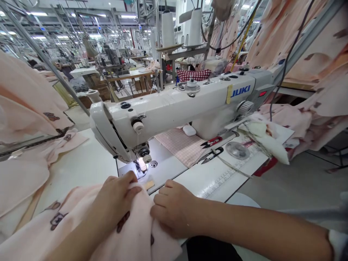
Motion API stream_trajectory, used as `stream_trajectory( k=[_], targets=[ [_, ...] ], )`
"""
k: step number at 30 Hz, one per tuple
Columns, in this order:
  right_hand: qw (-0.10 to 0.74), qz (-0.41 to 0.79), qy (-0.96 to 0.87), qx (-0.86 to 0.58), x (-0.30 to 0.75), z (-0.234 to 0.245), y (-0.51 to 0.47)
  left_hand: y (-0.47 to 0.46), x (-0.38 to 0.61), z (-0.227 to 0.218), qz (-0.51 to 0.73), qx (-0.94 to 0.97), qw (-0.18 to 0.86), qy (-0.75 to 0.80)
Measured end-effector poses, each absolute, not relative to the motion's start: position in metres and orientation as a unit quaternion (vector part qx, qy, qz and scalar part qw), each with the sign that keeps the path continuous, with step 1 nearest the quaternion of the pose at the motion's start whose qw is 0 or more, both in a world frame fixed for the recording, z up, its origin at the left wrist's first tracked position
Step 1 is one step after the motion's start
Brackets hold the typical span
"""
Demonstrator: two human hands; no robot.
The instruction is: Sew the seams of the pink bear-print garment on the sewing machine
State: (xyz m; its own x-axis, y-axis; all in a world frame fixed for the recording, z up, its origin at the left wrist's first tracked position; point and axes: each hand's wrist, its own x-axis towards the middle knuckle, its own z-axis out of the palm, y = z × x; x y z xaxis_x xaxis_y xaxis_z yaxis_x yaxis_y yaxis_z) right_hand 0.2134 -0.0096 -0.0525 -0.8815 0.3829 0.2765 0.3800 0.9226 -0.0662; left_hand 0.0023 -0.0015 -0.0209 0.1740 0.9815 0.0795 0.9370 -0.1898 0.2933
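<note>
A pale pink fabric (89, 224) printed with brown bears drapes over the front of the sewing table. My left hand (116, 195) pinches its upper edge just in front of the needle area. Close by on the right, my right hand (174, 208) has its fingers curled round the fabric's right edge. Behind both hands stands a white sewing machine (168, 112), its lamp lighting the presser foot (140, 166) and metal plate. The fabric's edge lies short of the presser foot. My fingertips are partly hidden in the cloth.
Thread snips with red handles (212, 142) and black thread snips (213, 155) lie right of a pink checked cloth (179, 145). A clear round disc (237, 150) and a printed ruler (220, 183) are farther right. Pink fabric (24, 105) hangs at left; thread cones (168, 29) stand behind.
</note>
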Motion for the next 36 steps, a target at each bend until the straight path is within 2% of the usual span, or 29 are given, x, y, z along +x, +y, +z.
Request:
stream_trajectory(
  k=[4,7,13,26,36],
  targets=[
    [0.125,0.053,-0.969,-0.205,0.220,-0.046,-0.007,-0.018,0.016,-0.024,0.106,0.762,-0.087,0.633],
    [0.108,0.076,-0.970,-0.204,0.224,-0.034,0.011,-0.046,0.024,-0.040,0.093,0.799,-0.151,0.575],
    [0.037,0.022,-0.976,-0.213,0.208,-0.023,0.064,-0.069,0.019,-0.067,0.135,0.836,-0.129,0.516],
    [0.034,0.017,-0.947,-0.318,0.201,-0.040,0.096,-0.013,-0.016,-0.051,0.092,0.847,-0.019,0.523],
    [0.048,0.005,-0.936,-0.348,0.204,-0.045,0.094,-0.029,0.020,-0.038,0.134,0.864,-0.113,0.472]
  ],
)
